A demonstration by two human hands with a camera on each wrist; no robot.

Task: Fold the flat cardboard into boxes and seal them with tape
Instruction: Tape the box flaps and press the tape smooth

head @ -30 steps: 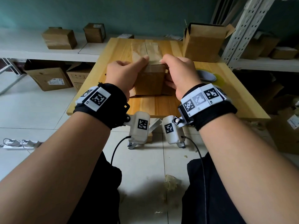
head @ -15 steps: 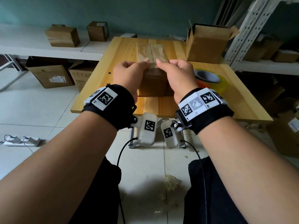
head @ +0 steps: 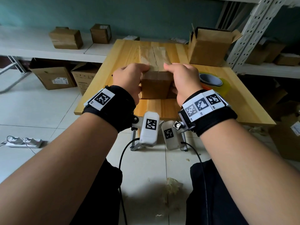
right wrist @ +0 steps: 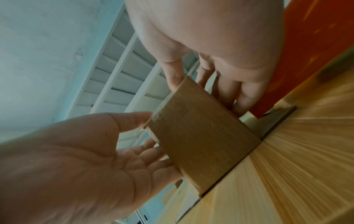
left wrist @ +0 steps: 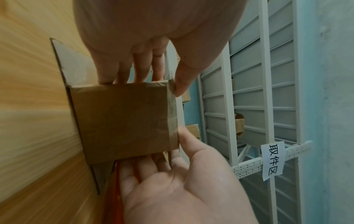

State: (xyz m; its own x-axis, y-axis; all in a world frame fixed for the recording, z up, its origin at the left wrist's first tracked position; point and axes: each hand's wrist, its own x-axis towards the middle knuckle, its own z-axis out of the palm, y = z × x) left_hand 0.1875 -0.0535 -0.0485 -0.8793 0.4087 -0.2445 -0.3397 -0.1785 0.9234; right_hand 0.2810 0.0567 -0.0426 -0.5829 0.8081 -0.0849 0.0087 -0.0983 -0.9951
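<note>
A small cardboard box stands on the wooden table, with clear tape along its top seam and over the near edge. My left hand holds its left side, thumb on the top near corner and fingers down the side. On the opposite side my right hand holds it the same way. In the left wrist view the left hand and right hand flank the box. The right wrist view shows the box between my right hand and left hand. Bottom flaps lie spread on the table.
A tape roll lies just right of my right hand. An open-topped cardboard box stands at the table's back right corner. More boxes sit on the white shelf behind and on the floor. A metal rack post rises at right.
Both thumbs have slid apart along the box's top near edge, from near the middle seam out to the corners. The box has stayed in place.
</note>
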